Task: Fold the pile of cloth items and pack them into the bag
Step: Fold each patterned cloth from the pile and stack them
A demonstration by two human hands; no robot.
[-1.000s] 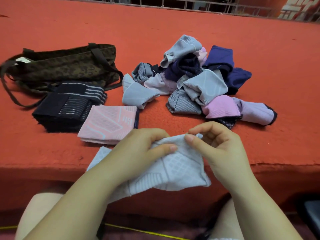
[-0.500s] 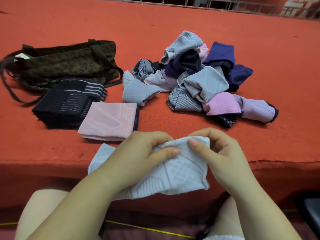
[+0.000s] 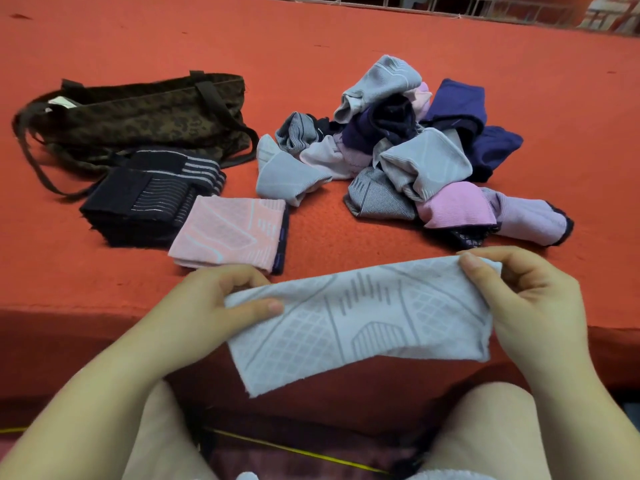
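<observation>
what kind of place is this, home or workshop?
Can't say for sure; probably an informal indoor spot, not a workshop. The person sits at a raised platform covered in red carpet, with a metal railing behind it; no tools or machines show.

On the table [image 3: 346, 36], the bag [image 3: 138, 123] lies at upper left. Just below it sits a folded stack [image 3: 145, 199], with a folded cloth [image 3: 228, 233] touching the stack's right side. The pile [image 3: 408, 157] fills the upper centre-right. At the lower centre, at the table's near edge, a cloth [image 3: 363, 323] stretches between the left hand [image 3: 214, 306] and the right hand [image 3: 533, 303].
</observation>
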